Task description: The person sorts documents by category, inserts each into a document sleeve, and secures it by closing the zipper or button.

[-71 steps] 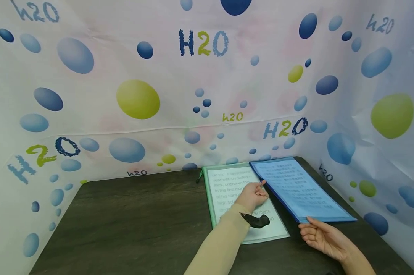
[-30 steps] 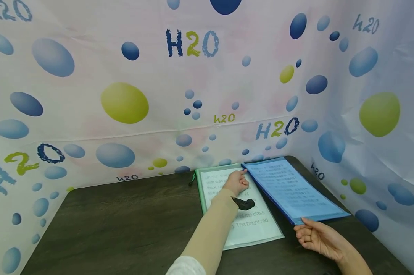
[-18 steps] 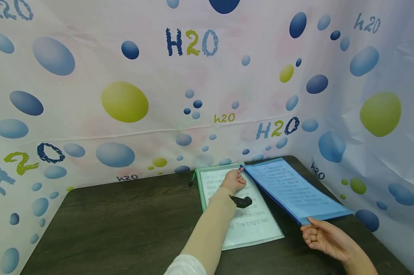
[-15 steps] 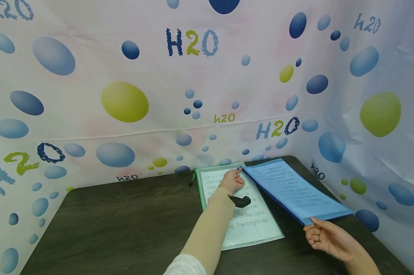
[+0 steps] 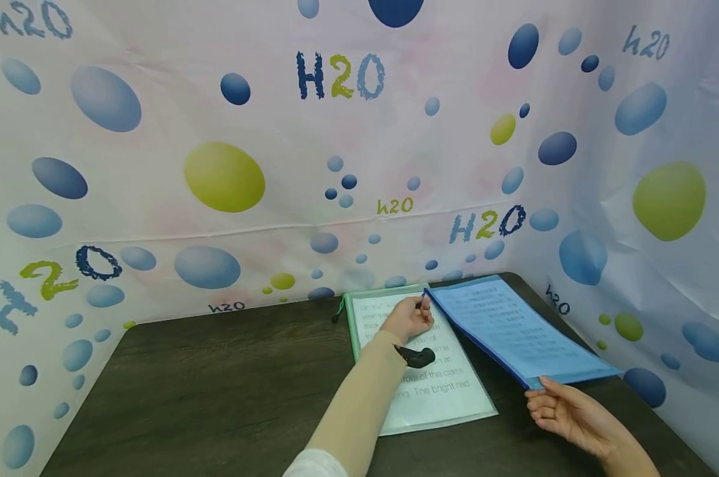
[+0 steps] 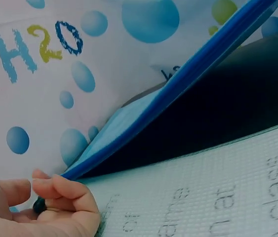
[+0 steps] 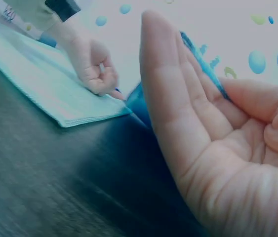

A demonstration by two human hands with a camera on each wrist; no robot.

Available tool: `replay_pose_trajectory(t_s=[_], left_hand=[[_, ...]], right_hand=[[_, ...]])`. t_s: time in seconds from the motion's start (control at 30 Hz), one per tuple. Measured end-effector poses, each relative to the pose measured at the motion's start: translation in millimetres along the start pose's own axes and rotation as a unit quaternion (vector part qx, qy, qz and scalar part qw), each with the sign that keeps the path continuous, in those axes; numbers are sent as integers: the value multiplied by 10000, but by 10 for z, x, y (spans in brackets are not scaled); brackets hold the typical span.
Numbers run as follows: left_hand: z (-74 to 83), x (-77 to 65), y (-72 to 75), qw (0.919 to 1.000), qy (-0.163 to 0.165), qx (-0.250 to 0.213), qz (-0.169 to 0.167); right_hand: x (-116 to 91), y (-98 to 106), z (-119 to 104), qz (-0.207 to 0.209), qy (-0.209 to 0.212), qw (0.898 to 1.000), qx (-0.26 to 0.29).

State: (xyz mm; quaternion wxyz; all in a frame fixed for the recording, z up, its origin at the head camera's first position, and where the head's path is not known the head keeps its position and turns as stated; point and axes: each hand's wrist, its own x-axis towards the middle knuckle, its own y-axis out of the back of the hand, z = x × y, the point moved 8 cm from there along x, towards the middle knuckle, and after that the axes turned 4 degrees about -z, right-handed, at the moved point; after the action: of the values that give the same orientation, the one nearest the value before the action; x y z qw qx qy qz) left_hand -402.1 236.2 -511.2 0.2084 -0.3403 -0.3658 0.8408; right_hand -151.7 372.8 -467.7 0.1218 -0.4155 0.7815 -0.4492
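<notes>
My right hand (image 5: 580, 417) pinches the near left corner of a blue zip document pouch (image 5: 514, 331), thumb on top and fingers beneath. Printed paper shows through its cover, and in the left wrist view its long blue edge stands raised above the green pouch. At its far left corner, my left hand (image 5: 408, 319) has curled fingers around a small dark zipper pull (image 6: 40, 205). Under that hand and sleeve lies a green zip document pouch (image 5: 431, 404) with large printed text, partly covered. The right wrist view shows the left fingertips right at the blue corner.
Both pouches lie at the right side of a dark wood table (image 5: 216, 384). A green cord (image 5: 339, 308) hangs from the green pouch's far left corner. A white backdrop (image 5: 311, 132) with bubbles rises behind and along the right.
Over these frames the left hand slides up along the blue pouch's left edge to its far corner, then draws back slightly with fingers curled. The right hand keeps its pinch; the head view shifts.
</notes>
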Motion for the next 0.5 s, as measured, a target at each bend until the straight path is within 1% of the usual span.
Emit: replay_pose_trajectory(t_s=[0.13,0.27,0.37,0.5], left_hand=[[-44,-64,-17,9994,142,300,-31],[-98,-149,-17,9979,320,564,-88],[-133,-254,-28,9969,407,611,-272],[-162,-454,-30,9949,474,652,-603]], right_hand=[[67,31,21,88,-14,9999,-120],[111,70,39,290,-29,9994,-170],[124,106,53,519,-26,9985,-158],[130,139,84,693,-48,9975,-87]])
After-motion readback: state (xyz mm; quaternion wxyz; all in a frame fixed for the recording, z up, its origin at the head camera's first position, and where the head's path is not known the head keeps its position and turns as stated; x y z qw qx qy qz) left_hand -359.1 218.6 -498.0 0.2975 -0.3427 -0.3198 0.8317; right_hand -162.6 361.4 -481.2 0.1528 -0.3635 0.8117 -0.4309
